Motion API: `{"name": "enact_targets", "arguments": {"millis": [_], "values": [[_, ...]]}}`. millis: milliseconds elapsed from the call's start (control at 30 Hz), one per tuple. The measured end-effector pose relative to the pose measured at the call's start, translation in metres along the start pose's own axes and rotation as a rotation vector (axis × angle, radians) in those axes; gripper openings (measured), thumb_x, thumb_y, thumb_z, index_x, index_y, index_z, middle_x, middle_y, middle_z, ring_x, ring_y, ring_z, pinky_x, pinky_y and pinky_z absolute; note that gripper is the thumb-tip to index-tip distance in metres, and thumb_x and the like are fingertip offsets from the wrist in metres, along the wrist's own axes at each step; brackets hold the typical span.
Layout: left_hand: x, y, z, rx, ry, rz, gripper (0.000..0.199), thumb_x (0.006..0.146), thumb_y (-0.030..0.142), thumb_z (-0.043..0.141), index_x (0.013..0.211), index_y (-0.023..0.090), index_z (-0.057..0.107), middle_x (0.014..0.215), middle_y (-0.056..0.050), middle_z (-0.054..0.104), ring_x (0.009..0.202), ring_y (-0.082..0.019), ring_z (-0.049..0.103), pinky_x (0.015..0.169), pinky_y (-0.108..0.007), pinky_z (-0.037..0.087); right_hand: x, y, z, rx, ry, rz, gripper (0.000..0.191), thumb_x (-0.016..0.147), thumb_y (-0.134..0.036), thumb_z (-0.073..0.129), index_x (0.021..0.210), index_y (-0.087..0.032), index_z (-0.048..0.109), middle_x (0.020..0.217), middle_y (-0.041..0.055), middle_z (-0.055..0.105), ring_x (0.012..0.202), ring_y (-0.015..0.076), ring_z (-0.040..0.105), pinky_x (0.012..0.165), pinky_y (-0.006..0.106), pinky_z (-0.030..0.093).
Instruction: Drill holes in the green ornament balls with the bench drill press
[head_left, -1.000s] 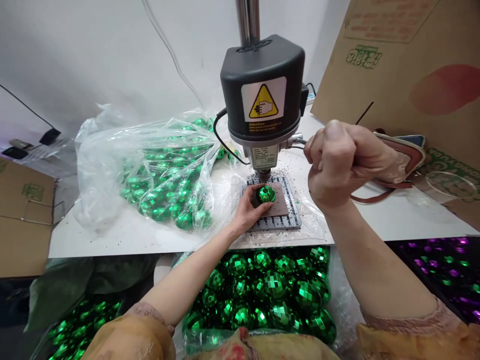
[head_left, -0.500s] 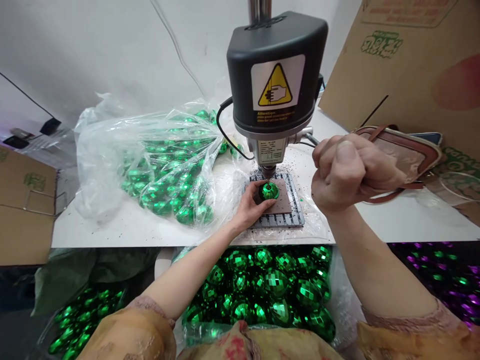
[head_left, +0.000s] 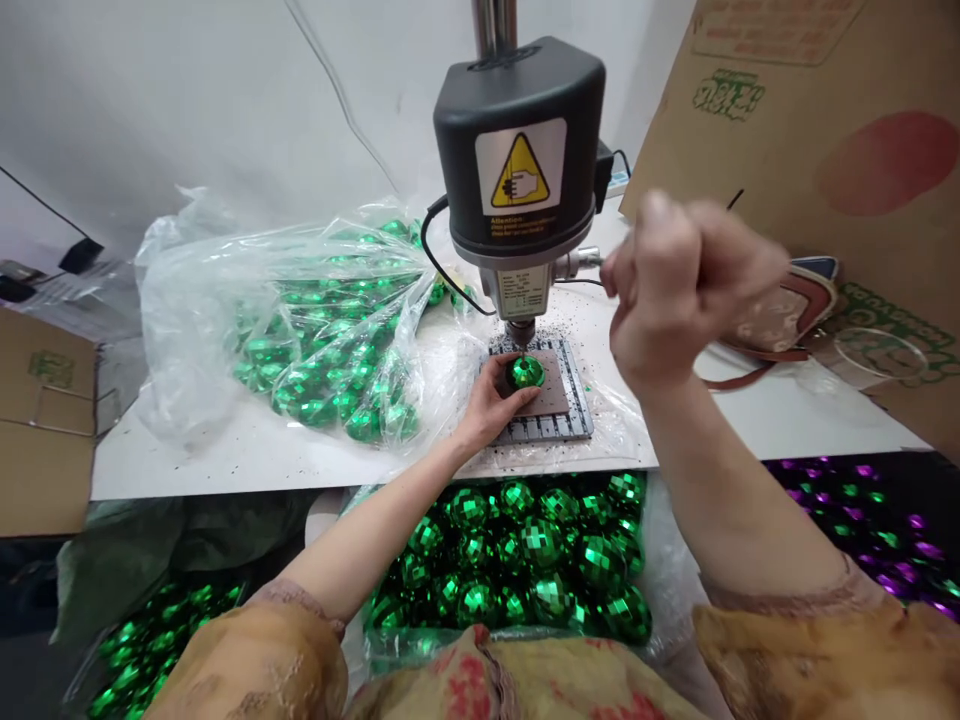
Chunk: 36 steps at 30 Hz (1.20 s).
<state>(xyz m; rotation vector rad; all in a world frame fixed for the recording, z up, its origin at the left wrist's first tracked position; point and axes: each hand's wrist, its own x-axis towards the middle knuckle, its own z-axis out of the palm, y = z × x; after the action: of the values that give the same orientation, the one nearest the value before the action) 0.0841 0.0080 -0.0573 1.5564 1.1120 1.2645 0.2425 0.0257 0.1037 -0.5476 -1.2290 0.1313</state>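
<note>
- We see the left hand curled around a green mirrored ball, fingers and thumb gripping it from the near side.
- That ball sits on a brown pad, which lies on a grey slotted plate.
- Straight above the ball hangs the bit of a drill press. The tip is right at the top of the ball (whether it touches, we cannot tell from this angle).
- The right hand is raised in a closed fist, a little blurred, just beside the end of a silver lever. We cannot tell whether it holds anything.
- Black specks are scattered around the plate on a white table.
- A clear plastic bag full of green balls lies left of the press.
- A heap of green balls fills the space below the table edge, between our two forearms, with more green balls to the left.
- Purple and green balls lie at lower right.
- A brown purse rests against a cardboard box behind the right hand.
</note>
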Motion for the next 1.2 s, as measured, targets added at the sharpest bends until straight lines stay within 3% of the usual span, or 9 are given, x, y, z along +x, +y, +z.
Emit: {"name": "enact_targets", "arguments": {"millis": [167, 300, 467, 567, 667, 800, 967, 1067, 1200], "values": [[-0.031, 0.038, -0.008, 0.259, 0.165, 0.030, 0.044, 0.077, 0.035, 0.083, 0.112, 0.021, 0.059, 0.106, -0.005, 0.067, 0.096, -0.020, 0.064, 0.087, -0.034, 0.052, 0.040, 0.004, 0.018, 0.216, 0.041, -0.045, 0.044, 0.091, -0.010, 0.053, 0.058, -0.024, 0.028, 0.049, -0.0086, 0.023, 0.038, 0.0033, 0.027, 0.042, 0.024, 0.022], [-0.092, 0.067, -0.030, 0.502, -0.159, 0.078, 0.037, 0.080, 0.033, 0.079, 0.109, 0.021, 0.059, 0.101, -0.005, 0.065, 0.091, -0.019, 0.063, 0.080, -0.033, 0.052, 0.042, 0.011, 0.017, 0.202, 0.006, -0.053, 0.045, 0.094, -0.009, 0.052, 0.061, -0.025, 0.026, 0.051, -0.0091, 0.022, 0.040, 0.0030, 0.028, 0.045, 0.022, 0.029], [-0.168, 0.073, -0.049, 0.831, -0.565, 0.176, 0.044, 0.084, 0.042, 0.077, 0.119, 0.019, 0.059, 0.103, -0.009, 0.065, 0.093, -0.026, 0.063, 0.080, -0.039, 0.055, 0.037, 0.007, 0.014, 0.183, 0.013, -0.026, 0.046, 0.094, -0.010, 0.053, 0.059, -0.024, 0.026, 0.051, -0.0087, 0.023, 0.038, 0.0040, 0.028, 0.042, 0.024, 0.027], [-0.173, 0.076, -0.055, 0.882, -0.608, 0.299, 0.041, 0.091, 0.042, 0.069, 0.124, 0.019, 0.057, 0.110, -0.012, 0.067, 0.095, -0.026, 0.064, 0.080, -0.039, 0.055, 0.035, 0.002, 0.014, 0.196, 0.035, -0.006, 0.047, 0.092, -0.011, 0.055, 0.056, -0.024, 0.028, 0.049, -0.0081, 0.025, 0.037, 0.0047, 0.028, 0.041, 0.026, 0.024], [-0.128, 0.075, -0.070, 0.806, -0.351, 0.369, 0.019, 0.097, 0.018, 0.051, 0.115, 0.021, 0.057, 0.108, -0.009, 0.069, 0.098, -0.022, 0.066, 0.085, -0.035, 0.054, 0.033, -0.003, 0.014, 0.208, 0.046, 0.017, 0.044, 0.091, -0.015, 0.057, 0.053, -0.022, 0.035, 0.046, -0.0070, 0.032, 0.039, 0.0051, 0.029, 0.043, 0.027, 0.023], [-0.010, 0.056, -0.100, 0.787, -0.019, 0.200, 0.021, 0.092, 0.008, 0.045, 0.099, 0.021, 0.059, 0.095, -0.006, 0.070, 0.089, -0.019, 0.066, 0.083, -0.033, 0.054, 0.030, -0.006, 0.014, 0.204, 0.055, 0.030, 0.044, 0.091, -0.018, 0.057, 0.053, -0.021, 0.035, 0.046, -0.0061, 0.033, 0.041, 0.0061, 0.034, 0.046, 0.027, 0.022], [0.119, 0.014, -0.116, 0.995, -0.027, -0.139, 0.042, 0.084, -0.002, 0.040, 0.115, 0.015, 0.063, 0.125, -0.014, 0.066, 0.119, -0.024, 0.061, 0.108, -0.038, 0.046, 0.028, -0.006, 0.015, 0.155, 0.079, 0.015, 0.044, 0.090, -0.016, 0.057, 0.052, -0.020, 0.035, 0.046, -0.0068, 0.032, 0.041, 0.0048, 0.031, 0.045, 0.026, 0.023], [0.154, -0.006, -0.120, 1.017, -0.042, -0.174, 0.052, 0.079, -0.001, 0.051, 0.128, 0.013, 0.061, 0.141, -0.018, 0.058, 0.131, -0.031, 0.054, 0.114, -0.042, 0.040, 0.027, -0.009, 0.015, 0.108, 0.073, 0.019, 0.045, 0.091, -0.017, 0.056, 0.052, -0.018, 0.034, 0.045, -0.0073, 0.032, 0.042, 0.0036, 0.033, 0.045, 0.025, 0.024], [0.174, -0.024, -0.131, 0.976, -0.021, -0.238, 0.046, 0.081, 0.007, 0.059, 0.126, 0.013, 0.063, 0.136, -0.020, 0.062, 0.131, -0.037, 0.054, 0.112, -0.048, 0.040, 0.027, -0.012, 0.018, 0.089, 0.093, 0.048, 0.048, 0.092, -0.018, 0.056, 0.052, -0.017, 0.029, 0.044, -0.0075, 0.030, 0.042, 0.0018, 0.035, 0.044, 0.023, 0.022]]}}
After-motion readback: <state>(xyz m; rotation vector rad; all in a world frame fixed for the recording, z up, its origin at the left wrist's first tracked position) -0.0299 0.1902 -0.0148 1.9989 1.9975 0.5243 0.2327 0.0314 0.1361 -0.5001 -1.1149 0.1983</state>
